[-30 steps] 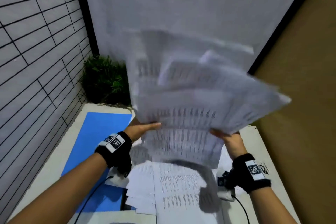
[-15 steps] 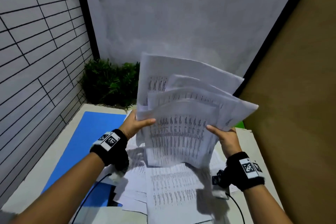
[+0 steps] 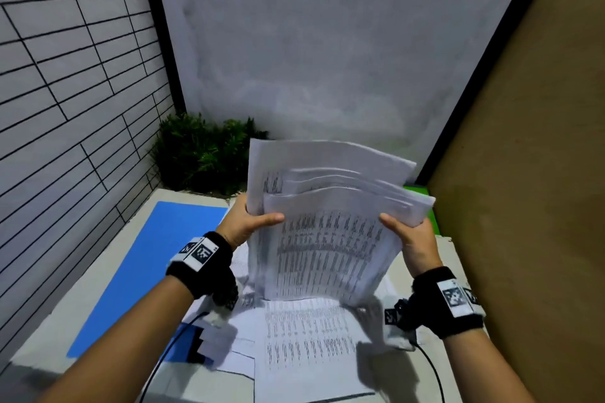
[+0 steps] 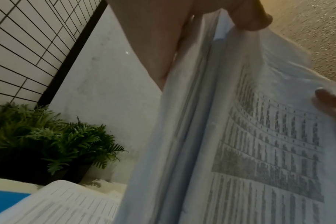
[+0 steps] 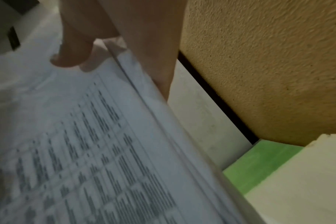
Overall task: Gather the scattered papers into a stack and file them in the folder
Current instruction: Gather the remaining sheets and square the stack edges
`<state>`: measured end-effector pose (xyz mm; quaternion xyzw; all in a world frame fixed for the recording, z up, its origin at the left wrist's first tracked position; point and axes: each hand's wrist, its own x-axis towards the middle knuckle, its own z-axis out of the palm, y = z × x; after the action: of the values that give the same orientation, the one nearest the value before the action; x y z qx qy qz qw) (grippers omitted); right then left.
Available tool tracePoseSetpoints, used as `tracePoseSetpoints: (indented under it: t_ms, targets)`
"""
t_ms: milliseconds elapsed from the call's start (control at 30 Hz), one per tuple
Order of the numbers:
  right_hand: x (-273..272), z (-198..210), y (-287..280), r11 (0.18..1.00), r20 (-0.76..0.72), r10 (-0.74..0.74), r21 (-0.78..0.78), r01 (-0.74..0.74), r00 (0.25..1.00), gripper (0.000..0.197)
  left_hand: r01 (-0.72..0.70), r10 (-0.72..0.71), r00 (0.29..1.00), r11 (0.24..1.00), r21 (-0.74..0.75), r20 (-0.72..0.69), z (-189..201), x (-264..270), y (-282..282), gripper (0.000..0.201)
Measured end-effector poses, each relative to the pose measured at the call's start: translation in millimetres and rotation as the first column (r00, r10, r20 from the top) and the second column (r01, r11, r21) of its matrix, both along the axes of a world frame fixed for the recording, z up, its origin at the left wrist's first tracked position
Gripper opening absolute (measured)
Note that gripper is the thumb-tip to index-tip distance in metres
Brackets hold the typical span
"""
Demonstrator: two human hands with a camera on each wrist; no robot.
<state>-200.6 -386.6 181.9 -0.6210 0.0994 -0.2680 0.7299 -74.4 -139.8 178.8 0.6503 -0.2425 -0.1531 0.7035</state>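
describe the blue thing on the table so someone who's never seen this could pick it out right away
Start at the tiled wall on the left and drop to the pale table below it. The blue sheet lies flat along that left side, in front of the green plant. It is the only plain, unprinted surface there; the loose papers beside it are white with rows of print.
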Motion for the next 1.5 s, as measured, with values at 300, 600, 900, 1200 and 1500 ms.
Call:
tracePoseSetpoints:
  t_ms: [300, 600, 900, 1200, 1500]
  targets:
    - [6.1, 99.5, 26.2, 0.548, 0.185, -0.296, -0.771, 0.325, 0.937, 0.074, -0.062, 0.062, 0.997, 0.998, 0.009, -0.037, -9.4, -4.3, -6.7, 0.082]
    - [24.4, 69.6, 90.6, -0.154, -0.385, -0.257, -0.889, -0.430, 0.887, 0.082, -0.053, 0.052, 0.999, 0.997, 0.051, 0.009, -18.3, -16.8, -14.0, 0.079]
    - [-10.6, 65.8, 51.1, -0.109, -0.401, -0.402, -0.872, -0.477, 0.823, 0.054, -0.160, 0.162, 0.987, 0.980, 0.118, -0.012, -21.5, -19.3, -16.4, 0.029]
    - [-16.6, -14.5, -2.6, 0.984, -0.369, 0.053, -0.138, -0.112, 0.928, 0.033, -0.079, 0.096, 0.987, 0.988, 0.136, -0.126, -37.9, -22.7, -22.2, 0.076]
    - [-3.2, -13.3, 8.0, 1.000, -0.096, 0.000, 0.019, 0.002, 0.995, 0.060, -0.183, 0.183, 0.983, 0.983, 0.002, 0.000, -3.6, -25.0, -6.4, 0.050]
